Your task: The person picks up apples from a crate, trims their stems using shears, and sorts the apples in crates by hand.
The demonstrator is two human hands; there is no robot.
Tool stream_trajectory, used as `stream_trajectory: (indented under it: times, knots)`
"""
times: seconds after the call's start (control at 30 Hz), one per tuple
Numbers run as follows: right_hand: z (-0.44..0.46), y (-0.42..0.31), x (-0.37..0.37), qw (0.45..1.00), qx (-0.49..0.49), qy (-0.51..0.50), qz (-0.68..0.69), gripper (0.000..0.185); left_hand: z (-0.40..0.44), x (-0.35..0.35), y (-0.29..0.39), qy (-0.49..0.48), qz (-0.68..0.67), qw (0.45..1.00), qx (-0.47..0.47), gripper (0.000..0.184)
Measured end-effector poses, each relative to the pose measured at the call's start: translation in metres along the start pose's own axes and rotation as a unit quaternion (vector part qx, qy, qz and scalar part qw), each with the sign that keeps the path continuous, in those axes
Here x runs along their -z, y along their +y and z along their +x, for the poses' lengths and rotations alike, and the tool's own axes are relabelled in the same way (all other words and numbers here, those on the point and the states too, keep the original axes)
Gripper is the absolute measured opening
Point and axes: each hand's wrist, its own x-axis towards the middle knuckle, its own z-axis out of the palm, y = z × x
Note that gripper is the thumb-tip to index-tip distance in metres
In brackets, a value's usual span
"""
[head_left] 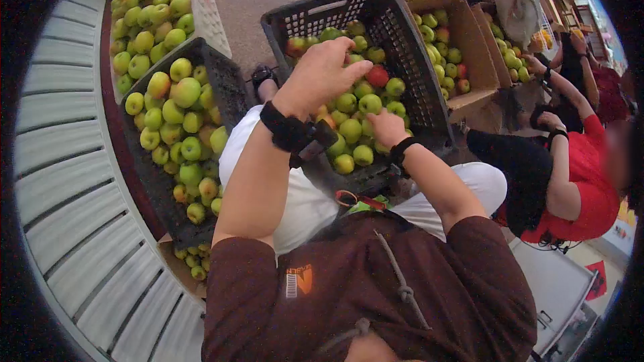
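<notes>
A black plastic crate (419, 47) in front of me holds green apples (369, 103) and one bright red apple (377, 76). Over its left part is my left hand (323, 70), with the thumb stretched away from the fingers; no apple shows in it, though the space under its palm is hidden. Lower down in the same crate, my right hand (388, 129) reaches among the apples. Its visible fingers are stretched out against a green apple and not wrapped round it. Both wrists wear black bands, the left one with a small device.
Another black crate of apples (231, 84) stands at my left, beside a white slatted conveyor (74, 181). A light-coloured bin of apples (209, 10) is behind it. Cardboard boxes with apples (479, 53) stand to the right. A person in a red top (590, 194) works close by.
</notes>
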Motion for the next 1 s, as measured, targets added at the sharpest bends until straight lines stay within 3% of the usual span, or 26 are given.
stream_trajectory:
  times: [0.07,0.1,0.13,0.2,0.23,0.27,0.3,0.33,0.4,0.47,1.0]
  knots:
    - [0.016,0.006,0.0,0.993,0.06,0.055,0.08,0.04,0.002,0.0,-0.003,0.008,-0.001,1.0,0.006,0.049]
    - [-0.005,0.028,0.053,0.992,0.061,0.048,0.1,0.031,0.02,-0.026,-0.009,0.084,0.0,0.993,-0.089,0.049]
    - [-0.008,0.023,0.059,0.972,0.084,0.056,0.211,0.029,0.016,-0.021,-0.006,0.03,-0.004,0.997,-0.067,0.046]
    - [-0.031,-0.028,0.11,0.881,0.078,0.021,0.466,0.028,0.004,-0.012,-0.016,0.044,0.016,0.995,-0.085,0.042]
    - [-0.046,-0.044,0.138,0.818,0.079,0.027,0.568,0.027,0.004,-0.012,-0.01,0.023,0.035,0.998,-0.046,0.042]
    - [-0.061,-0.059,0.165,0.802,0.093,0.038,0.589,0.022,0.001,-0.011,-0.008,0.025,0.014,0.999,-0.038,0.042]
    - [-0.095,-0.085,0.199,0.803,0.109,0.086,0.579,0.016,0.001,-0.011,-0.009,0.015,-0.009,1.0,-0.018,0.042]
    - [-0.124,-0.105,0.223,0.795,0.203,0.126,0.557,0.015,0.007,-0.022,-0.022,0.038,-0.003,0.997,-0.071,0.041]
    - [-0.158,-0.104,0.226,0.779,0.34,0.277,0.449,0.009,0.002,-0.015,-0.016,0.044,0.0,0.998,-0.048,0.041]
    - [-0.181,-0.101,0.216,0.779,0.402,0.301,0.376,0.009,0.005,-0.016,-0.012,0.049,0.004,0.998,-0.042,0.039]
    - [-0.226,-0.098,0.196,0.786,0.468,0.319,0.249,0.011,-0.003,-0.009,-0.014,0.074,0.001,0.996,-0.055,0.04]
